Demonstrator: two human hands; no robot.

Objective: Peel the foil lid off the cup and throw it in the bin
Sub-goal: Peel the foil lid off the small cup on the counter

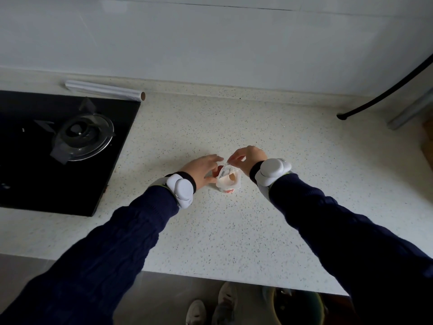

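Note:
A small white cup [228, 185] with red print stands on the speckled countertop [234, 231], near its middle. My left hand [202, 168] wraps the cup's left side and steadies it. My right hand [247, 158] pinches the far edge of the foil lid [227, 172], which is lifted up and partly peeled back, still joined to the cup's rim. Pinkish contents show inside the cup. A bin [297, 308] with a dark liner sits on the floor below the counter's front edge, at the lower right.
A black gas hob [58, 148] with a burner fills the counter's left side. A roll of foil [105, 90] lies behind it by the wall. A black hose [386, 90] hangs at the right. My shoes [210, 306] show on the floor.

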